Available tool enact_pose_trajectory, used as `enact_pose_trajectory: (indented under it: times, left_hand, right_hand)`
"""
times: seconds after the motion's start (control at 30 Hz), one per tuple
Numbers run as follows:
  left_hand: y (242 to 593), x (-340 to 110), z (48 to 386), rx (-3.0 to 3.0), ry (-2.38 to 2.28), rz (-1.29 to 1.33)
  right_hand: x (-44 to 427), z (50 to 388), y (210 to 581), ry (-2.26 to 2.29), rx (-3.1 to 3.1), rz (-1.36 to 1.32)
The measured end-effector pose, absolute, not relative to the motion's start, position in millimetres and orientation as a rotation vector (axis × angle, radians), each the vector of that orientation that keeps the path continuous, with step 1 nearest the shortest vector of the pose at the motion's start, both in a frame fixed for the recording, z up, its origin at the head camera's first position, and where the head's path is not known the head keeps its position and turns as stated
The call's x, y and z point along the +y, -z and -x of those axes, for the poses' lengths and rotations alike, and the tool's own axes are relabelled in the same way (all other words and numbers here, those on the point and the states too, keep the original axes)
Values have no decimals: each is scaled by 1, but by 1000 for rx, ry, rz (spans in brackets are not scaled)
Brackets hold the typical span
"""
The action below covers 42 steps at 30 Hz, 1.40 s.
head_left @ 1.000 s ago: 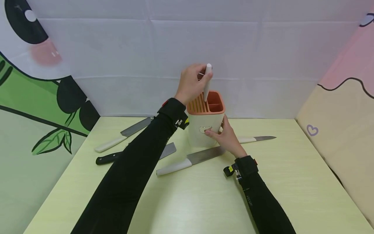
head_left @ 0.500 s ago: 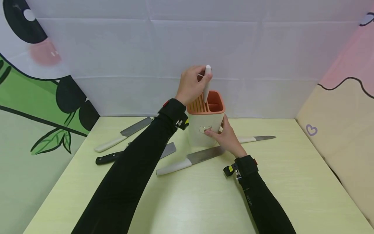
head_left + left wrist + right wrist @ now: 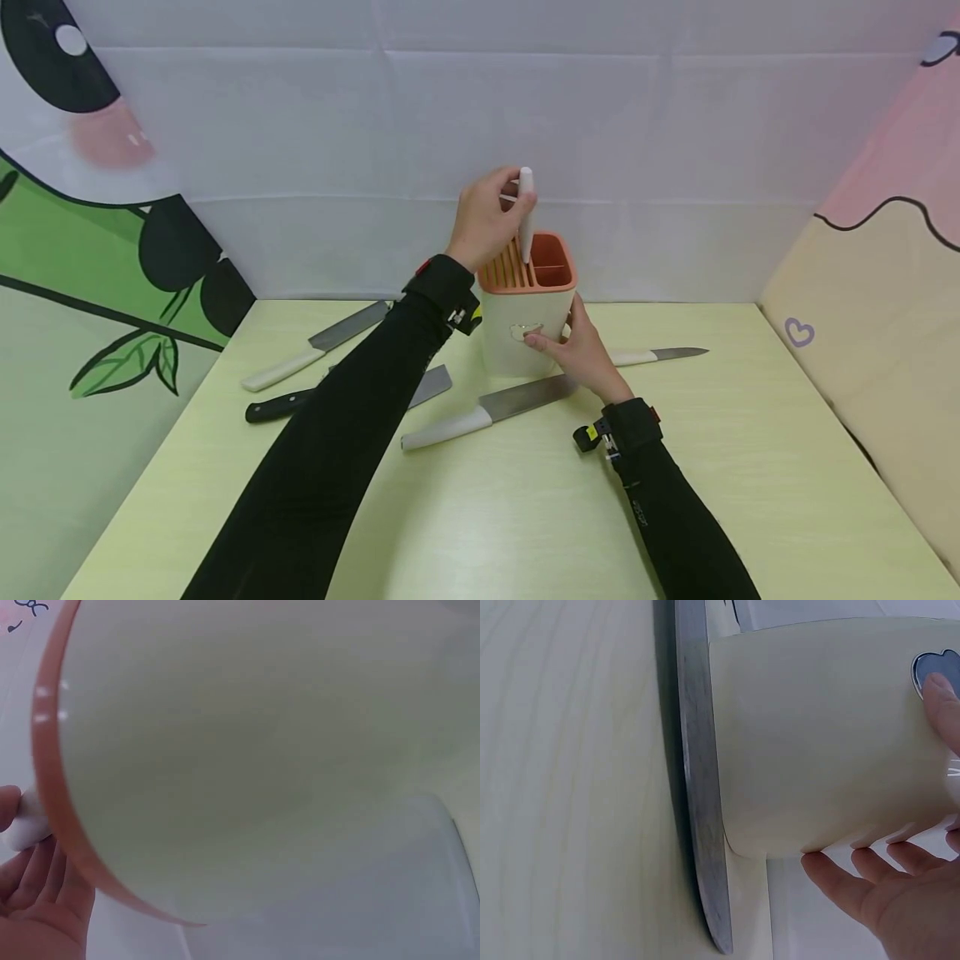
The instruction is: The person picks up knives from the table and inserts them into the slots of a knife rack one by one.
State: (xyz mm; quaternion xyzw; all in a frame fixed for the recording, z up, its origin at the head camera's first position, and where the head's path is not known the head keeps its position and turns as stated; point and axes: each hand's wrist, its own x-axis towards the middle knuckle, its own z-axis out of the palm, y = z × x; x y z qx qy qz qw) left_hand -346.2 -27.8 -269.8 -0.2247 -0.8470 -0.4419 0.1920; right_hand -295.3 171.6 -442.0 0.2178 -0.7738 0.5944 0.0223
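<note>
In the head view my left hand (image 3: 490, 215) grips the upright white handle (image 3: 527, 217) of a knife above the slots of a cream knife holder (image 3: 517, 333) with an orange top. Its blade is hidden at the slots. In the left wrist view the holder's wall (image 3: 247, 750) covers most of the picture, with the fingers around the white handle (image 3: 30, 821) at lower left. My right hand (image 3: 588, 354) holds the holder's right side, thumb on the front. The right wrist view shows its fingertips along the side and a knife blade (image 3: 701, 772) lying before the base.
A white-handled cleaver (image 3: 318, 346) and a black-handled knife (image 3: 277, 406), partly behind the left sleeve, lie on the table at left. A wide white-handled knife (image 3: 487, 412) lies in front of the holder. A small white-handled knife (image 3: 660, 356) lies right.
My left hand and the white handle have shifted slightly left over the slots. The right hand and the holder stay in place.
</note>
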Motion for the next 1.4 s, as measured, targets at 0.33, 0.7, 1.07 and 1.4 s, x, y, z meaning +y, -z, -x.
enact_pose_trajectory:
  times: [0.33, 0.7, 1.07, 1.4]
  left_hand:
    - [271, -27, 346, -2399, 1279, 622]
    - [275, -44, 330, -2337, 1218, 592]
    - [293, -85, 286, -2249, 968, 654]
    - [340, -123, 236, -2256, 692, 725]
  right_hand:
    - [174, 295, 440, -1841, -2397, -672]
    - [180, 288, 430, -1835, -2438, -701]
    - [225, 266, 397, -1493, -2558, -668]
    - [263, 234, 389, -1181, -2613, -692]
